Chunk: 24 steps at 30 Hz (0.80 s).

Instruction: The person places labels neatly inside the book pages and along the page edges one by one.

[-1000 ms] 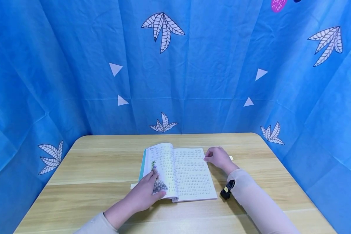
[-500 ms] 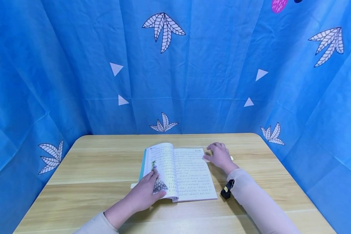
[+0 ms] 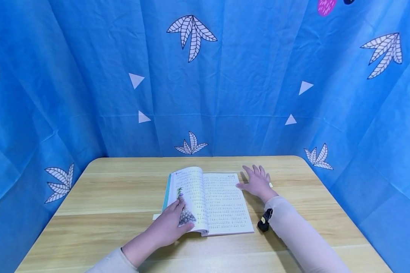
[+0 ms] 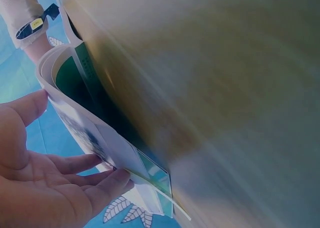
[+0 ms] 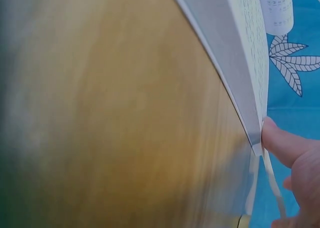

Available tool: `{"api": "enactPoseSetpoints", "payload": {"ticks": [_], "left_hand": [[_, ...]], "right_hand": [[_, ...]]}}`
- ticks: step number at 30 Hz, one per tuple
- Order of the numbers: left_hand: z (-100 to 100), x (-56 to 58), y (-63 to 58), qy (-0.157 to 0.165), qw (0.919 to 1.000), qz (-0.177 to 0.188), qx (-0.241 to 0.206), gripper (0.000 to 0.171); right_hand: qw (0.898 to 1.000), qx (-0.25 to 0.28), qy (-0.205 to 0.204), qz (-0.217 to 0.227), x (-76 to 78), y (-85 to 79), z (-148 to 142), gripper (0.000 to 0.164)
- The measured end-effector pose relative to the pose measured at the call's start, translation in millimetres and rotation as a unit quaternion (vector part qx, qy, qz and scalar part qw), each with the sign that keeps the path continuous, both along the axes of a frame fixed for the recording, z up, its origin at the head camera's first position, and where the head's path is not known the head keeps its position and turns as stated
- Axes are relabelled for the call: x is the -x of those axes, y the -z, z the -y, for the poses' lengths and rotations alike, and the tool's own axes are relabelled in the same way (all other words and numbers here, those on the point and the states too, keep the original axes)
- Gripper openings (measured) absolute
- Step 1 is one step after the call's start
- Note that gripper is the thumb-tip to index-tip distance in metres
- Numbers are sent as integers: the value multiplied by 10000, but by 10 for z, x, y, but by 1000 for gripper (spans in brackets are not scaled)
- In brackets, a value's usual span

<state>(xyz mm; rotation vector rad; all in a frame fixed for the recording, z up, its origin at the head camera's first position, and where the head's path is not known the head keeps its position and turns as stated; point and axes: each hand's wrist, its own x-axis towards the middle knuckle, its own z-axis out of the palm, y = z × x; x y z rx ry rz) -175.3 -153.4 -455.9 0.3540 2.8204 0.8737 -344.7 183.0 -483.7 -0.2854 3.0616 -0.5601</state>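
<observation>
A book [image 3: 225, 204] lies spread on the table, its pages full of printed text and a drawing of grey stones on the left page. The left hand [image 3: 172, 225] rests on that page near its lower corner; in the left wrist view its thumb [image 4: 32, 108] touches the curved page edge and the fingertips [image 4: 117, 180] press the paper. At the book's right edge, the right hand [image 3: 256, 184] has its fingers spread over the table. Its thumb [image 5: 282, 140] touches the page edge in the right wrist view. A narrow white strip [image 5: 272, 183] passes behind that thumb.
The light wooden table [image 3: 106, 189] reaches back to a blue curtain [image 3: 246, 125] with white leaf prints. A white strip end [image 3: 156, 217] sticks out left of the book, another strip end [image 3: 270, 184] right of the right hand. A black wrist device [image 3: 264, 222] hangs by the right sleeve.
The right hand's fingers have uncurled from bunched together at the page edge and spread outward, away from the book, while its thumb stays at the edge. The left hand and pages look unmoved.
</observation>
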Motion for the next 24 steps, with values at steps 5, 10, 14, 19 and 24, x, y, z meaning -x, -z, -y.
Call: {"api": "enactPoseSetpoints", "payload": {"ticks": [5,10,14,19,24], "left_hand": [[-5,0,-4,-6,10000,48,32,88],[-9,1,-6,5,10000,50,54,88],[-12,-3,-10,5,10000,65,74,87],[-15,-5,-10,11,10000,78,50,88],[-18,0,-11,26,10000,81,12,89]], "right_hand": [[9994,-114,-35,321,-12,8,-26,95],[9990,-189,-69,407,-26,6,-41,97],[9987,-225,-54,445,-32,-5,-35,98],[9977,-357,-14,573,-10,4,-32,96],[9972,-300,52,680,16,2,-32,93]]}}
